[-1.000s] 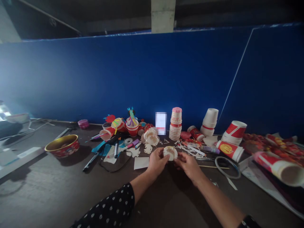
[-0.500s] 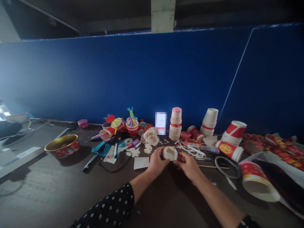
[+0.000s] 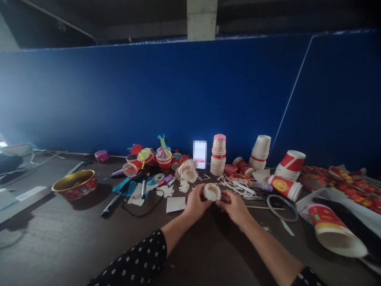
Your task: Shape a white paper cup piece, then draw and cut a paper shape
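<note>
A small, round, white paper cup piece (image 3: 212, 193) with a scalloped rim is held up between both hands, its hollow side facing me. My left hand (image 3: 195, 204) grips its left edge, fingers bent behind it and thumb at the lower front. On the other side my right hand (image 3: 233, 206) pinches the lower right edge between thumb and fingers. A white square of paper (image 3: 175, 204) lies just left of my left hand. Beyond the hands, similar frilly white paper pieces (image 3: 187, 171) rest on the table beside cut-out scraps (image 3: 166, 191).
A lit phone screen (image 3: 199, 155) stands at the back beside a tall stack of cups (image 3: 218, 155). Red-and-white cups (image 3: 285, 186), a tape roll (image 3: 282, 207) and a wooden stick (image 3: 266, 207) lie to the right. Leftward are markers (image 3: 144, 186) and a gold-lined bowl (image 3: 75, 184).
The view has shifted slightly, so most things sit a little further left. Both hands keep their hold on the paper piece. The cup at the far right lies further right, turned a little.
</note>
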Tool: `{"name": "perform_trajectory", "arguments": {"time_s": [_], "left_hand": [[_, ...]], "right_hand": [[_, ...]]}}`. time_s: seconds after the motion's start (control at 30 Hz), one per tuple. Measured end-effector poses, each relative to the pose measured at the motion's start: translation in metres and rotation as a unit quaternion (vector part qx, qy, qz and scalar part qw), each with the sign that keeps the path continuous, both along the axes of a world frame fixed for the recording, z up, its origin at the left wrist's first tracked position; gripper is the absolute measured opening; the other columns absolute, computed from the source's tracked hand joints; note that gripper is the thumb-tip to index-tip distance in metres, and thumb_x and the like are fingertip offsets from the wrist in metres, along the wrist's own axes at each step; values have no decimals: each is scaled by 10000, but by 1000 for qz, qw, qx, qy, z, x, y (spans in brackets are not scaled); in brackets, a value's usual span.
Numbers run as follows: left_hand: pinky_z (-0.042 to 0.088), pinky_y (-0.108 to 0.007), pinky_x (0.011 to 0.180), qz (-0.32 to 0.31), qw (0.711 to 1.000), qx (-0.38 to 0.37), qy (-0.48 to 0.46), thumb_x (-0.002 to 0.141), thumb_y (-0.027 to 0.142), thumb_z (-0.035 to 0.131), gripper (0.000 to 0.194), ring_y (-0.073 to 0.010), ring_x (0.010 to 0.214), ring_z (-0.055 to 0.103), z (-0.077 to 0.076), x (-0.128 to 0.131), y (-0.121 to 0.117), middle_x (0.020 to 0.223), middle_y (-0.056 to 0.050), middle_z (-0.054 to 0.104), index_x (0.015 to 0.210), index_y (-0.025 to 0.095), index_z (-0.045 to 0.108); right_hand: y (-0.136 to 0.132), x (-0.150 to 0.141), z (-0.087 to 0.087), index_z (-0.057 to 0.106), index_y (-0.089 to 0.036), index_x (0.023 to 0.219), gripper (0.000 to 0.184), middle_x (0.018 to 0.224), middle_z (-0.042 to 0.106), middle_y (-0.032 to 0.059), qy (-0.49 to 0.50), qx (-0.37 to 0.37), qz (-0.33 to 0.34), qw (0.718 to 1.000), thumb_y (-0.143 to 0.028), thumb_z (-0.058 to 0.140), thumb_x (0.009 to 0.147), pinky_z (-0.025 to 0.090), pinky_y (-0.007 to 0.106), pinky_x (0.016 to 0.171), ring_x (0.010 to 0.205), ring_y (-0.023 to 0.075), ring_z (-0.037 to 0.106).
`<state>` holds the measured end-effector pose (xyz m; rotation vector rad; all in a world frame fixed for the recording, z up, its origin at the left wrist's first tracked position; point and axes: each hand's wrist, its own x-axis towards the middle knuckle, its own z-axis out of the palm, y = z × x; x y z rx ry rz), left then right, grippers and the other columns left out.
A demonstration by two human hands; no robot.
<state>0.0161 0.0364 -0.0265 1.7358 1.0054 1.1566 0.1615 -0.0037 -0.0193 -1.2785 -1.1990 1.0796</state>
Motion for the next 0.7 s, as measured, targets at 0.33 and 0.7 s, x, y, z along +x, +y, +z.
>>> {"name": "perform_trajectory", "arguments": {"time_s": [0.33,0.7], "left_hand": [[463,-264,673,12,1000,7,23,567,58,617,474,-164,767,587,1,-1,0,908,-56,629,1021,133,506],[459,-268,701,20,998,25,52,549,56,617,492,-176,816,582,4,-1,-2,942,-51,623,1020,150,510]], "right_hand": [[0,0,-2,554,-193,895,357,745,691,18,-12,11,-6,1000,-243,674,562,473,273,516,669,192,629],[1,1,-3,550,-195,884,349,783,696,29,-13,13,-5,1000,-235,670,559,486,278,527,726,210,638]]}}
